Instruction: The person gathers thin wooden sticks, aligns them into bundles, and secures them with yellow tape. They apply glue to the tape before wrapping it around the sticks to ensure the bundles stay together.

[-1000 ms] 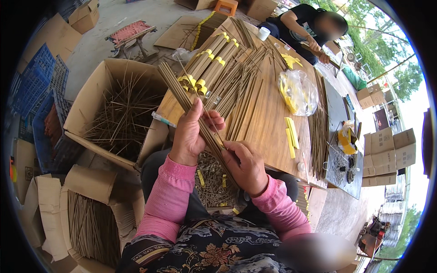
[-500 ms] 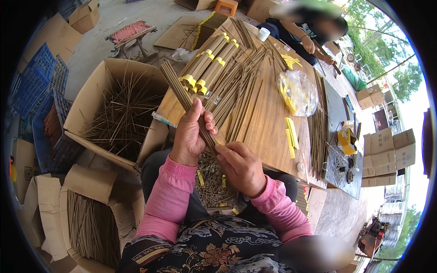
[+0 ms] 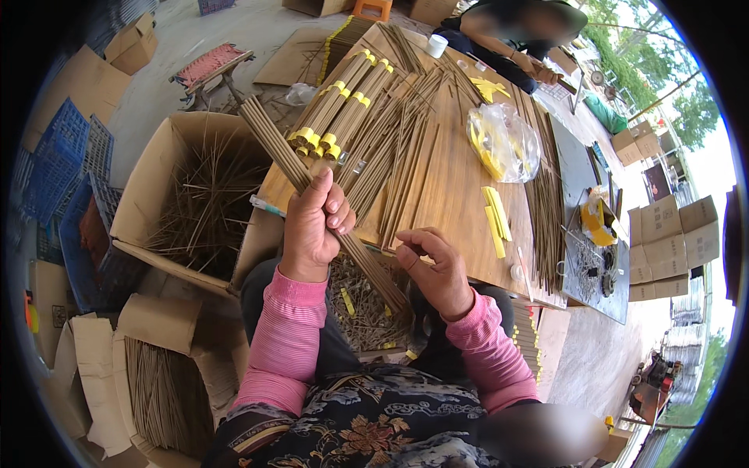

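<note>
A bundle of thin brown incense sticks (image 3: 271,143) slants across in front of me, its upper end toward the big carton and its lower end above my lap. My left hand (image 3: 314,226) is closed round the middle of it, thumb on top. To the right of the bundle, apart from it, my right hand (image 3: 437,273) hovers near the table edge with fingers bent and loosely parted; I see nothing in it. Beyond my left hand lie finished bundles (image 3: 343,101) with yellow bands, next to loose sticks (image 3: 406,171) spread on the wooden table (image 3: 449,187).
An open carton (image 3: 133,195) of jumbled sticks stands left, another box (image 3: 97,374) of sticks below it. Yellow paper strips (image 3: 497,222) and a clear plastic bag (image 3: 515,144) lie on the table. Another person (image 3: 499,47) handles sticks at the far side. Blue crates (image 3: 62,156) stand far left.
My right hand has come off the lower part of the bundle and moved right. The left hand, still gripping the bundle, has shifted slightly left and down.
</note>
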Available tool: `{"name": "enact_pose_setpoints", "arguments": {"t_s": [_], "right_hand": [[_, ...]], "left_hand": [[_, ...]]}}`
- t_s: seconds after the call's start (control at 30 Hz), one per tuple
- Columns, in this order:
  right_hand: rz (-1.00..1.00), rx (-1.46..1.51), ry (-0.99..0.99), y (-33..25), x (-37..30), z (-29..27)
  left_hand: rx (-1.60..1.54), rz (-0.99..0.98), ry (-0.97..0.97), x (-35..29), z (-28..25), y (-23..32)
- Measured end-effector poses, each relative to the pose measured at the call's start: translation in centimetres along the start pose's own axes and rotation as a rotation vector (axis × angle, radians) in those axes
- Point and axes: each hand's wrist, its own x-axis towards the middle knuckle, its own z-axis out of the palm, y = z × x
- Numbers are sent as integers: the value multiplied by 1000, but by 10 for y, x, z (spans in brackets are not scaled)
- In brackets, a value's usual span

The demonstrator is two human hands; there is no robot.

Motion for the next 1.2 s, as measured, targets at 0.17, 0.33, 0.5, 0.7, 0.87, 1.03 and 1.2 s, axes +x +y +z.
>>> {"name": "enact_pose_setpoints", "arguments": {"t_s": [0.17,0.33,0.5,0.7,0.87,1.03,1.2], "right_hand": [[73,84,242,21,-7,-29],[148,335,482,49,-12,-55],[149,510,702,76,-23,-75],[201,543,732,99,-33,-84],[176,467,555,104,-33,-86],[-129,326,269,84,-31,-87],[376,778,-318,84,-37,-71]], "left_hand": [[154,179,-96,-10,36,-2],[335,253,-326,-2,112,-27],[693,314,-420,23,136,-85],[902,308,-340,32,119,-136],[955,313,-316,39,118,-141],[832,131,-352,21,127,-144],[595,-130,-316,-3,133,-145]]}}
